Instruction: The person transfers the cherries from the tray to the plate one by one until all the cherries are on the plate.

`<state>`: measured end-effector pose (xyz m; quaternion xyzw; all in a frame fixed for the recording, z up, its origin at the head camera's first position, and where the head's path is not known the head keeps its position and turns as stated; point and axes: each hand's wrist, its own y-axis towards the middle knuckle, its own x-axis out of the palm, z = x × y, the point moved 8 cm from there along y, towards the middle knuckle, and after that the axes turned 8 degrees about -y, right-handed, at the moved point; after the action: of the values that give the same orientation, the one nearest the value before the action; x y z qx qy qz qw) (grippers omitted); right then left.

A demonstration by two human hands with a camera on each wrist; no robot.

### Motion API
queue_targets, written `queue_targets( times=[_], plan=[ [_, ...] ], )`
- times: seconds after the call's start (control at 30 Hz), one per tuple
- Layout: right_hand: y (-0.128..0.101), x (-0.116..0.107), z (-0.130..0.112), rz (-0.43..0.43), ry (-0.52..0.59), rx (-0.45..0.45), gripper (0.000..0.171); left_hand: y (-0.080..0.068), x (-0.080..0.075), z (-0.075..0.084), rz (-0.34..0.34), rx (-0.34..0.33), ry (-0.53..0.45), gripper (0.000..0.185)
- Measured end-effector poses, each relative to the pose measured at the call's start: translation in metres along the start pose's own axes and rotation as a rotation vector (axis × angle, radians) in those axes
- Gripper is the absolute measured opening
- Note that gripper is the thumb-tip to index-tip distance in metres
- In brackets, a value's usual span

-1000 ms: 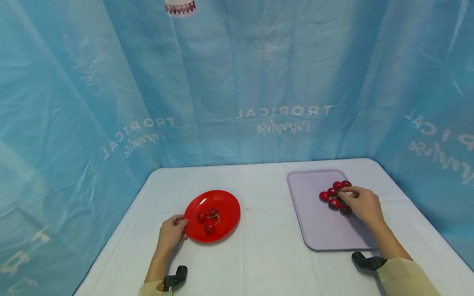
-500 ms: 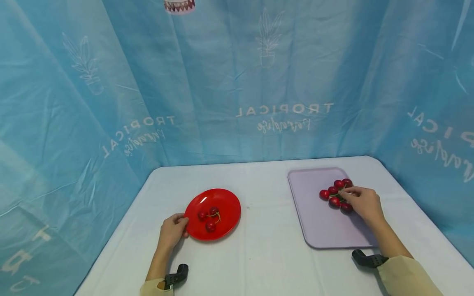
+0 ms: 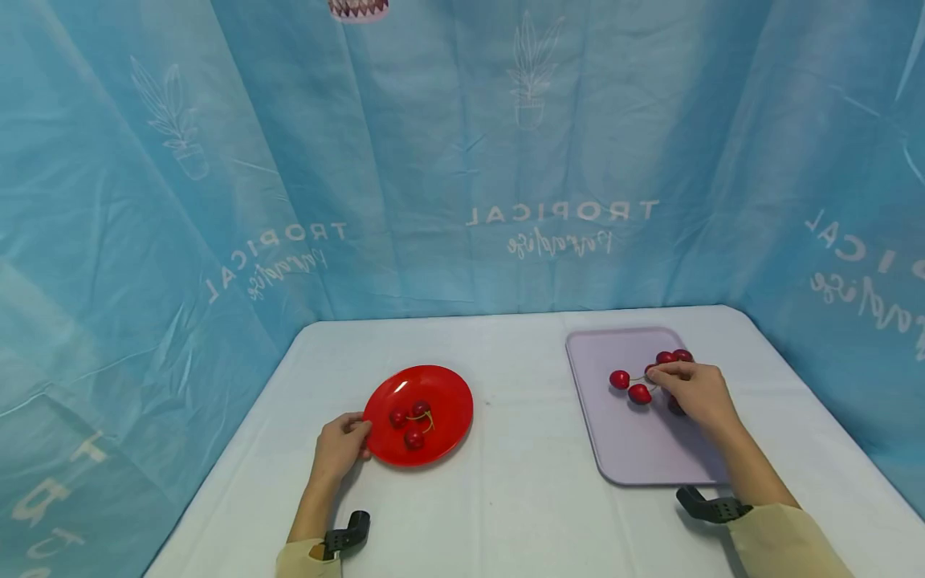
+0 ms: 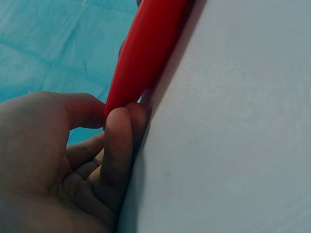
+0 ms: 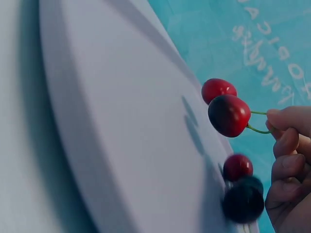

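Note:
On the left, my left hand point(image 3: 340, 443) pinches the rim of a round red plate point(image 3: 451, 401), thumb on top and fingers beneath in the left wrist view. Several red cherries point(image 3: 414, 439) with joined green stems lie on that plate. My right hand point(image 3: 699, 392) is over the lilac tray point(image 3: 614, 449), pinching the thin green stems of two cherries point(image 5: 229, 115) between thumb and fingers. These two hang in front of the fingertips, just off the tray. Several more dark red cherries point(image 5: 238, 167) lie on the tray under and behind the hand, partly hidden by it.
A white cloth covers the table point(image 3: 520, 417), and a wide stretch of it lies between plate and tray. Blue printed curtains point(image 3: 433, 160) hang at the back and both sides. Each wrist wears a black camera strap.
My right hand has shifted slightly left, drawing two cherries by their stems away from the bunch and up. My left hand stays on the plate's rim.

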<state>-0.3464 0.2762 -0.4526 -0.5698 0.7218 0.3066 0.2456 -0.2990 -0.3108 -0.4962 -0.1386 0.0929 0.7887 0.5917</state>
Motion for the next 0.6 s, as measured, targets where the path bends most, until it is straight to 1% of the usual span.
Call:
queue_targets(
  times=[0.17,0.4,0.5,0.6],
  plan=[
    [0.000,0.007,-0.013,0.005,0.044,-0.025,0.052,-0.001,0.000,0.001,-0.013,0.002,-0.008,0.037],
    [0.000,0.018,-0.028,0.033,0.032,-0.099,0.043,-0.001,0.000,0.002,-0.014,0.009,-0.009,0.037],
    [0.000,0.025,-0.036,0.020,0.043,-0.118,0.042,-0.001,0.000,0.002,-0.012,0.008,-0.006,0.037],
    [0.000,0.031,-0.041,-0.008,0.059,-0.107,0.044,-0.002,0.001,0.003,-0.014,0.008,-0.007,0.037]
  ],
)
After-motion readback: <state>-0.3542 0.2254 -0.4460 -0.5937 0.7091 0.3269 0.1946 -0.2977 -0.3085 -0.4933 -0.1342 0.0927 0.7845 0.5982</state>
